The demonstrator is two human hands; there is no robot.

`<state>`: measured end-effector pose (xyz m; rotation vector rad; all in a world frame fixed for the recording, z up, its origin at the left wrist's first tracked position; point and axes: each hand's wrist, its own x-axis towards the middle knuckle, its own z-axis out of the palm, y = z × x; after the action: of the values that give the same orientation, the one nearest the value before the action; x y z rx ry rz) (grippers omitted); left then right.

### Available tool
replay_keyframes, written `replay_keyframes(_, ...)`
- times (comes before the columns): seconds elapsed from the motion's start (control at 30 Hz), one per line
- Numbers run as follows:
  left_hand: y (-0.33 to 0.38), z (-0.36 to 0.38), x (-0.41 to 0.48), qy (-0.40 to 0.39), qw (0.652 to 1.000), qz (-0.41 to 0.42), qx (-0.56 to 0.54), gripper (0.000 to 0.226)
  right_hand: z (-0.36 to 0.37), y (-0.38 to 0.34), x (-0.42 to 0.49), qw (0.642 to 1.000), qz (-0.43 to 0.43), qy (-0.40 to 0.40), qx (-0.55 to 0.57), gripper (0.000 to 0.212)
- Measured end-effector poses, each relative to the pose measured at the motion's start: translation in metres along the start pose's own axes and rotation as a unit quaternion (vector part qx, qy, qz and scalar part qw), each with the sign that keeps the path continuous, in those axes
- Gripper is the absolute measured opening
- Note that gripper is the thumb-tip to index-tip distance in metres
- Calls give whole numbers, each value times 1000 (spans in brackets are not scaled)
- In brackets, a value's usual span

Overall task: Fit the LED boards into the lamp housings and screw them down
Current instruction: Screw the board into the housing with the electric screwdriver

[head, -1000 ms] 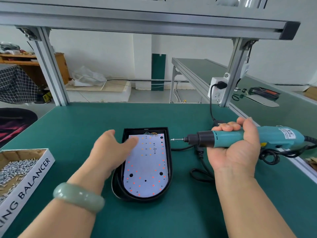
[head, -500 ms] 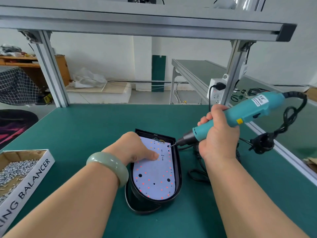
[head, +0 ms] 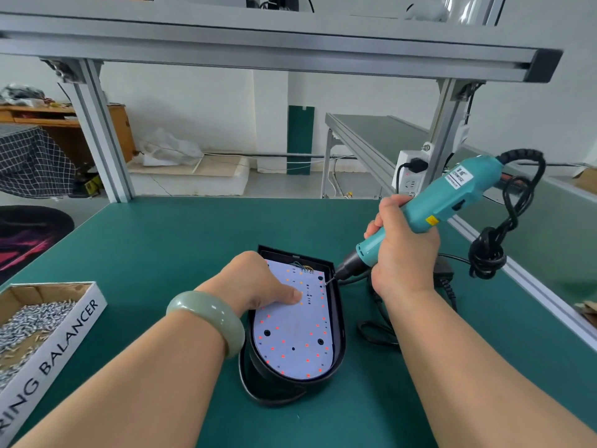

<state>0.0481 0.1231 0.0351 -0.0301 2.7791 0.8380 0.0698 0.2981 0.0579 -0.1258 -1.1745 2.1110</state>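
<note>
A black lamp housing (head: 339, 331) lies on the green bench with a white LED board (head: 292, 344) seated inside it. My left hand (head: 255, 284) rests on the board's upper left part, its fingers pressing down on it. My right hand (head: 400, 250) grips a teal electric screwdriver (head: 429, 205), tilted down to the left. The bit tip (head: 327, 281) touches the board at its upper right corner, beside a black hole. Small wires show at the board's top edge.
A cardboard box of small silver screws (head: 29, 321) stands at the left edge. The screwdriver's black cable (head: 491, 250) hangs coiled at the right, and more cable lies on the bench behind my right wrist. An aluminium frame post with a socket strip (head: 410, 176) rises at the right.
The screwdriver swung from level to tilted down, and its bit reached the board's upper right corner. My left hand moved from the housing's left rim onto the board. The housing turned slightly.
</note>
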Motion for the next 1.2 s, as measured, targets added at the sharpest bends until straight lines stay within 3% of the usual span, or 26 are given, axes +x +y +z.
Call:
replay_keyframes(0.33, 1, 1, -1, 8, 1000, 1, 12, 51, 4, 4, 3, 999, 4, -25, -35, 19)
replay_keyframes(0.6, 6, 1, 1, 20, 999, 0, 43, 53, 23, 11, -5, 988, -32, -118, -95, 21)
replay_keyframes(0.8, 6, 2, 1, 17, 999, -2, 41, 51, 20, 12, -6, 993, -38, -77, -87, 31)
replay_keyframes(1.07, 7, 1, 1, 16, 999, -6, 46, 52, 17, 4, -9, 989, -42, -98, -99, 23)
replay_keyframes(1.2, 5, 0, 1, 8, 999, 0, 44, 52, 17, -12, -14, 999, -29, -24, 39, 17)
